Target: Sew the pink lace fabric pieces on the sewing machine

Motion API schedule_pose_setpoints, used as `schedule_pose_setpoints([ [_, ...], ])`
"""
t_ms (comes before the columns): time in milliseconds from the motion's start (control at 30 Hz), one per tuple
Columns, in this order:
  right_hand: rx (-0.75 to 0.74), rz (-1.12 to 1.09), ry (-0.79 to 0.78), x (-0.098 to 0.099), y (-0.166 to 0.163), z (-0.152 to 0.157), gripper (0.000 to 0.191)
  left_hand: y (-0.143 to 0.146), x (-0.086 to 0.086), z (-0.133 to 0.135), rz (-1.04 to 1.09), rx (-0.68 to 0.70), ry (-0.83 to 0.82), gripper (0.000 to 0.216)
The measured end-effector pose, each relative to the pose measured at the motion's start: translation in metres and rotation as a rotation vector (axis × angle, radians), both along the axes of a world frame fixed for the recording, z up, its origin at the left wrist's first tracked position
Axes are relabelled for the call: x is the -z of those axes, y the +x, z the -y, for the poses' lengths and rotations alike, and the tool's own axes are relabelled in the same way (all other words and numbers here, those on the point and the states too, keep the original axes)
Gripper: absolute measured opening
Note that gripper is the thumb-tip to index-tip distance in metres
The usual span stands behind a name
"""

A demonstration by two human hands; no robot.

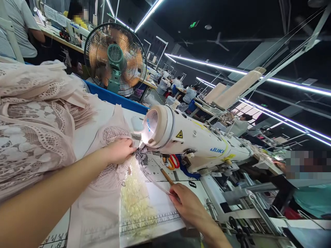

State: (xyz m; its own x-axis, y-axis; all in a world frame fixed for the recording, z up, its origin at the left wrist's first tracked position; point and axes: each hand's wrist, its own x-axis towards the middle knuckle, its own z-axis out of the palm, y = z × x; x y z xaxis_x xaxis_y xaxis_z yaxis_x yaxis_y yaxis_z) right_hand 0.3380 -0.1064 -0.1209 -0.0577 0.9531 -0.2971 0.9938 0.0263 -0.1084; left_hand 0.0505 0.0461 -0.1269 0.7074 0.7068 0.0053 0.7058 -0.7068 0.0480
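My left hand (119, 150) rests on pale pink lace fabric (108, 172), its fingertips pressing the cloth right beside the needle area (141, 153) of a white JUKI sewing machine (191, 141). My right hand (187, 203) lies near the front of the white machine table (160, 206), fingers pinched on a thin clear strip (157, 184) that runs up towards the needle. A clear bag of small cream pieces (133, 199) lies between the two hands.
A heap of pink lace pieces (33, 127) covers the left side. A green-and-copper fan (115, 58) stands behind a blue edge. Orange-handled scissors (172, 162) lie under the machine arm. Thread cones (232, 91) stand behind. Other people sit at machines further back.
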Motion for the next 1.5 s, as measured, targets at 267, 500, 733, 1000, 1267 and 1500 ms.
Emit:
schedule_pose_setpoints([
  [267,-0.001,0.014,-0.005,0.003,0.001,-0.002,0.013,0.003,-0.006,0.005,-0.069,-0.060,-0.098,0.050],
  [500,-0.008,0.017,0.002,0.002,0.000,-0.001,0.012,0.003,-0.003,0.004,-0.109,-0.059,-0.098,0.050],
  [733,-0.006,0.009,-0.005,-0.002,-0.002,-0.001,0.013,0.002,-0.003,0.001,-0.095,-0.049,-0.114,0.049],
  [1000,-0.011,0.036,-0.015,-0.004,-0.003,-0.003,0.015,-0.004,-0.001,-0.003,-0.032,-0.042,-0.108,0.049],
  [1267,-0.034,0.047,0.003,-0.003,-0.002,-0.006,0.013,-0.006,0.002,-0.007,-0.053,-0.032,-0.107,0.050],
  [1500,-0.043,0.051,0.012,-0.003,-0.003,-0.009,0.013,-0.007,0.004,-0.009,-0.016,-0.050,-0.103,0.048],
])
